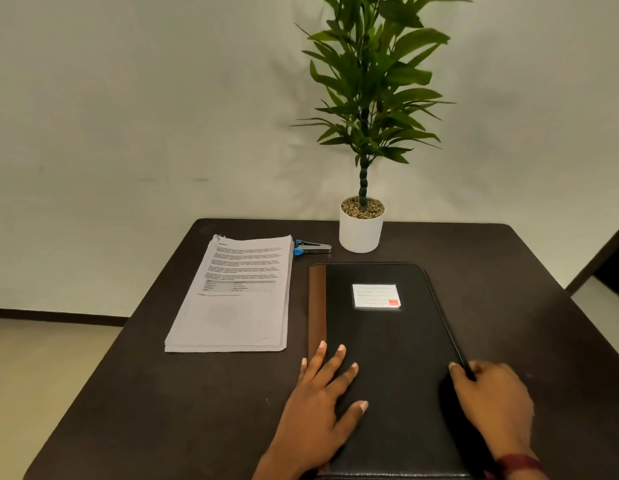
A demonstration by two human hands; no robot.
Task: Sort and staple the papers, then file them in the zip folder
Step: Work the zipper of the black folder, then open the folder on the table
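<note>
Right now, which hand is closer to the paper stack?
Left. The left hand lies flat on the folder near its left edge, beside the paper stack; the right hand grips the folder's right edge, farther off.

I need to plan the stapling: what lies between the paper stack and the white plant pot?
A small blue and metal stapler, beside the far right corner of the paper stack. The head view shows it.
</note>
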